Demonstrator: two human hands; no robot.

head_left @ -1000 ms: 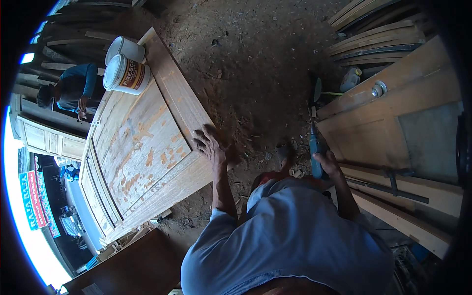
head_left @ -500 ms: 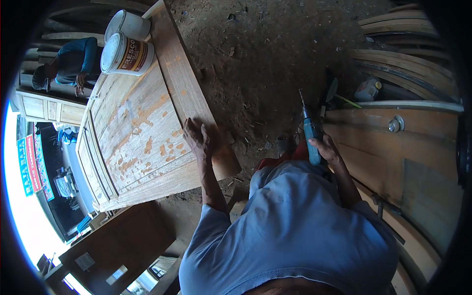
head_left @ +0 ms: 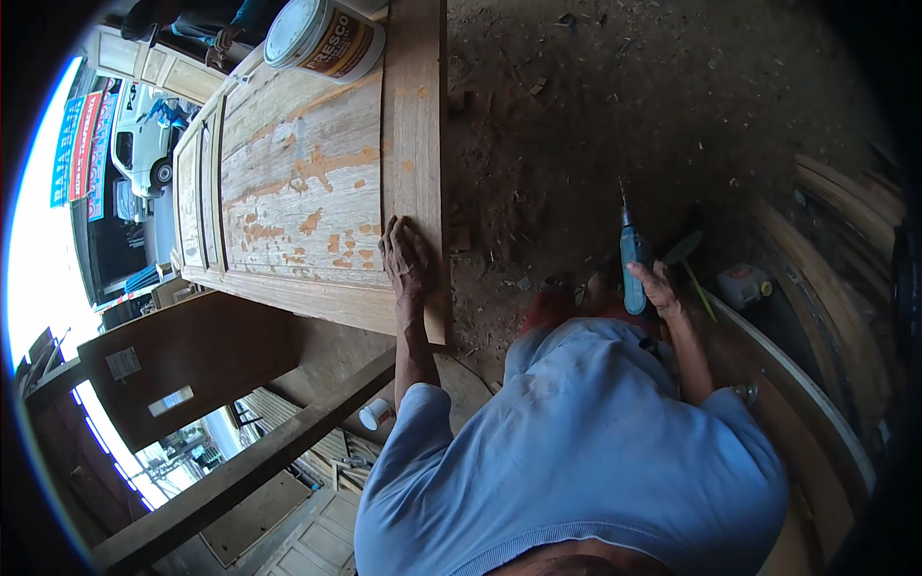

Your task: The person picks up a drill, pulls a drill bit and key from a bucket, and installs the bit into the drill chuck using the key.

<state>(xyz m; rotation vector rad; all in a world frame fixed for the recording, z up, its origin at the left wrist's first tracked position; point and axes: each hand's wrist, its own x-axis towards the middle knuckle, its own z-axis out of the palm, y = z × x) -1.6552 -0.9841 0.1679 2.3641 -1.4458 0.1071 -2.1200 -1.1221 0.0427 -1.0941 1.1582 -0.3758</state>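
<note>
A wooden panelled door (head_left: 259, 197) with orange-brown filler patches lies flat to my left. My left hand (head_left: 407, 264) rests on its right-hand border near the close corner, fingers stretched over the wood. My right hand (head_left: 657, 288) is wrapped round a blue cordless drill (head_left: 633, 269) at my right side. The drill's long thin bit (head_left: 624, 197) points away from me, over the dirt floor and apart from the door. Part of the drill's grip is hidden by the hand.
A white paint bucket (head_left: 370, 56) stands on the door's far part. Another person's hand (head_left: 227, 38) shows beyond it. Wooden beam (head_left: 240, 470) at lower left; curved boards (head_left: 816, 259), a white jug (head_left: 742, 285) and a brown door panel at right.
My view has turned, so the door appears more upright and the right-hand panel has slid lower. My left hand stays on the door; the drill stays in my right hand.
</note>
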